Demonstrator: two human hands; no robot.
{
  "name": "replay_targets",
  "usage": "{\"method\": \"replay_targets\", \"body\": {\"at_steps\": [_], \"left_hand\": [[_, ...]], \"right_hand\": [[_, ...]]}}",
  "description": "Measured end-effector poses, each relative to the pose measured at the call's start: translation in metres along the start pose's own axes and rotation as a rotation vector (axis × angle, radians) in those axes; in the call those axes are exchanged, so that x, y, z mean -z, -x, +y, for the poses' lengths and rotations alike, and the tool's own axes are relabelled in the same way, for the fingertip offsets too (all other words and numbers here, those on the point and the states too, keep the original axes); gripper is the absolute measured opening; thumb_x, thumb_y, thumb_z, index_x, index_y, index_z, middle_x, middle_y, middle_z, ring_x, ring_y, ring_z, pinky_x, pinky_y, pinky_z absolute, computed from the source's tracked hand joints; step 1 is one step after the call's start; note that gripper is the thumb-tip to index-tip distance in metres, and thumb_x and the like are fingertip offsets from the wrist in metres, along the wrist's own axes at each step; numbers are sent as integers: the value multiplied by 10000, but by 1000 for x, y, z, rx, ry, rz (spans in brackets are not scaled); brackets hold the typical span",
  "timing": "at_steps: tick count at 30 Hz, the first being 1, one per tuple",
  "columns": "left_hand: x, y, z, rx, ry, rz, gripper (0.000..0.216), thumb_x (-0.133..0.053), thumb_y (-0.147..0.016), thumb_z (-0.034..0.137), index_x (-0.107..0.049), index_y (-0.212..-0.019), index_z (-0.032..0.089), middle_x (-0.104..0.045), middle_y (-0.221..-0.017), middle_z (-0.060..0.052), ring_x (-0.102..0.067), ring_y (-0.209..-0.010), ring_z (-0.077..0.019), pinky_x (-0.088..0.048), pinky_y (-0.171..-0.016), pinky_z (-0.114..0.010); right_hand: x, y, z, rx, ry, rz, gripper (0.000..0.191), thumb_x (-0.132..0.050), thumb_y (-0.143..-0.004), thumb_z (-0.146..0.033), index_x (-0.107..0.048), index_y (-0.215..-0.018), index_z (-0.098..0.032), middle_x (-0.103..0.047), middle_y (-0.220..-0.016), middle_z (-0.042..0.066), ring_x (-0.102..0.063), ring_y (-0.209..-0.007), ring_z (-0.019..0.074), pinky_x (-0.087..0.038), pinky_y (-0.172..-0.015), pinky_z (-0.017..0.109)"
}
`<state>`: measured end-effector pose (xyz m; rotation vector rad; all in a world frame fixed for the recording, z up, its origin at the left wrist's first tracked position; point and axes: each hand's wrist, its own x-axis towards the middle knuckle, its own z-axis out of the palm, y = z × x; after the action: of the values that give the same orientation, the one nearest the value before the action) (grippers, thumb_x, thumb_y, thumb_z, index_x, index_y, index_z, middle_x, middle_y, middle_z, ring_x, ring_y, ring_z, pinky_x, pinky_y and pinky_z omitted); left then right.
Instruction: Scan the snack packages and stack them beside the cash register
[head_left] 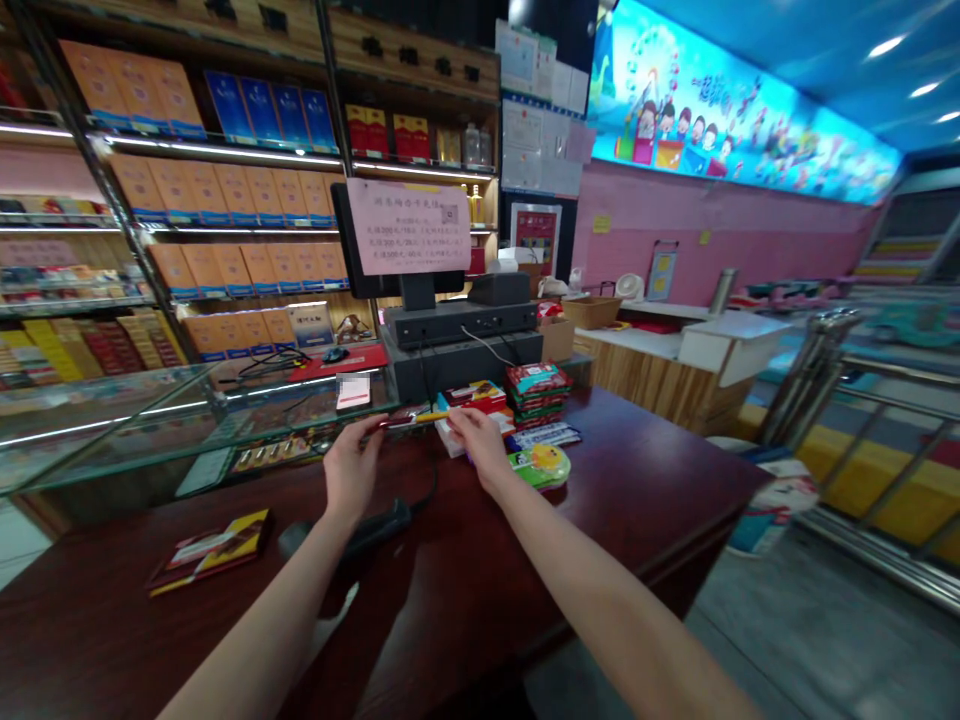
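Between my two hands, a thin flat packet (416, 418) in dark red and yellow is held level, seen nearly edge-on. My left hand (352, 462) pinches its left end, and my right hand (478, 440) grips the right end. A similar yellow and dark red flat packet (211, 552) lies on the counter at the left. Under my left forearm rests a black handheld barcode scanner (382, 525), partly hidden. Just beyond my right hand are stacked red snack bags (536, 392), a blue-and-white packet (546, 436) and a green packet (544, 465).
A dark wooden counter (622, 520) spreads before me, with a glass display case (112, 415) at its left. Behind stand a monitor (345, 245) bearing a pink notice and a black cash drawer (465, 360). A phone-like card (354, 391) lies on the glass. Metal railings (885, 470) are at right.
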<state>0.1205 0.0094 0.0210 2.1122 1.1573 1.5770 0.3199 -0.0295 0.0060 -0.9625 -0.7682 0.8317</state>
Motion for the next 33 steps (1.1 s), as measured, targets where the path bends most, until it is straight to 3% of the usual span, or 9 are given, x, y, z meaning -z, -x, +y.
{"method": "replay_targets", "body": {"at_steps": [5, 12, 22, 29, 33], "left_hand": [[-30, -7, 15, 76, 70, -61, 337, -549, -896, 341, -674, -1193, 245, -759, -1096, -55, -701, -1020, -256, -510, -933, -385], [-71, -18, 20, 31, 200, -152, 319, -551, -887, 265, -582, -1204, 242, -714, -1208, -74, -667, -1155, -236, -489, -1021, -400], [-117, -27, 1, -30, 162, -278, 341, -535, -863, 149, -527, -1201, 192, -649, -1293, -135, -609, -1234, -251, -457, -1069, -460], [-133, -29, -13, -77, 158, -309, 419, -520, -848, 108, -503, -1257, 197, -624, -1326, -128, -581, -1274, -234, -439, -1104, -457], [-141, -30, -20, -88, 151, -301, 491, -510, -835, 103, -470, -1320, 164, -585, -1370, -161, -538, -1323, -251, -401, -1139, -482]], "right_hand": [[24, -20, -12, 66, 13, 51, 435, -784, -644, -522, -733, -922, -191, -732, -940, 45, -692, -921, 208, -562, -837, 330], [53, -48, -23, 156, 104, 106, 372, -741, -690, -431, -719, -964, -181, -744, -956, 60, -696, -887, 205, -567, -799, 333], [78, -95, 0, 204, 358, 243, 231, -597, -791, -308, -668, -958, -164, -746, -873, 63, -683, -705, 190, -572, -687, 328], [81, -102, 4, 239, 588, 217, 239, -565, -857, -281, -746, -986, -194, -768, -1065, 76, -683, -1060, 244, -491, -1009, 387], [79, -103, 1, 224, 668, 182, 398, -511, -911, -254, -663, -1266, -161, -709, -1255, 117, -638, -1203, 232, -429, -1092, 380]]}}
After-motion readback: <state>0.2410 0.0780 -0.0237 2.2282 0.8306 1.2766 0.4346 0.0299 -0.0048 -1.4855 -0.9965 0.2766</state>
